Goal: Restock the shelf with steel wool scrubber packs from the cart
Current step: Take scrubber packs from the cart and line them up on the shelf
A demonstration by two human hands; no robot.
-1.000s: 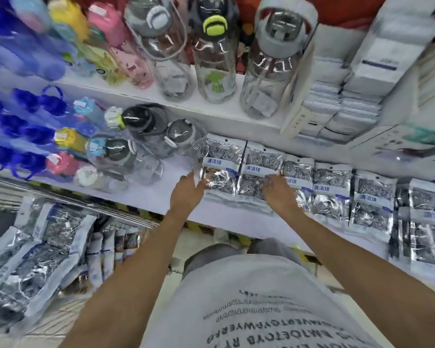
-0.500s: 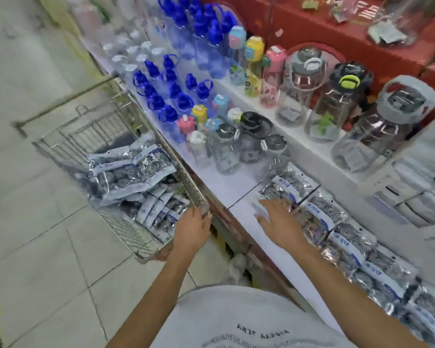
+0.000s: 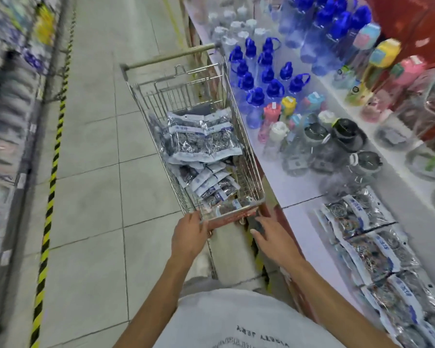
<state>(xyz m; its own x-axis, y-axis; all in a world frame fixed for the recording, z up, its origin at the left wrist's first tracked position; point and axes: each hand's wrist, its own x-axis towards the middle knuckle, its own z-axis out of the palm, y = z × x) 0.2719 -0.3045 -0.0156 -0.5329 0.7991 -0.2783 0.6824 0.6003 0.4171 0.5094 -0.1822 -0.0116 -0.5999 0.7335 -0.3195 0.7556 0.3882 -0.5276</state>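
A wire shopping cart (image 3: pixel 239 136) stands in the aisle against the shelf and holds several clear packs of steel wool scrubbers (image 3: pixel 201 141) with blue-and-white labels. My left hand (image 3: pixel 189 237) grips the cart's near rim. My right hand (image 3: pixel 274 237) hovers with straight fingers just below the rim's right corner and holds nothing. A row of the same scrubber packs (image 3: pixel 369 239) lies flat on the white shelf (image 3: pixel 301 194) to my right.
Water bottles with blue, pink, yellow and black lids (image 3: pixel 269 79) crowd the shelf beyond the packs. The tiled aisle floor (image 3: pixel 91 172) runs ahead, with a yellow-black striped strip (image 3: pixel 51 177) along the blurred left shelving.
My view swung left from the shelf to the cart. Both hands left the shelved packs; the left hand took hold of the cart's rim and the right hand came beside it.
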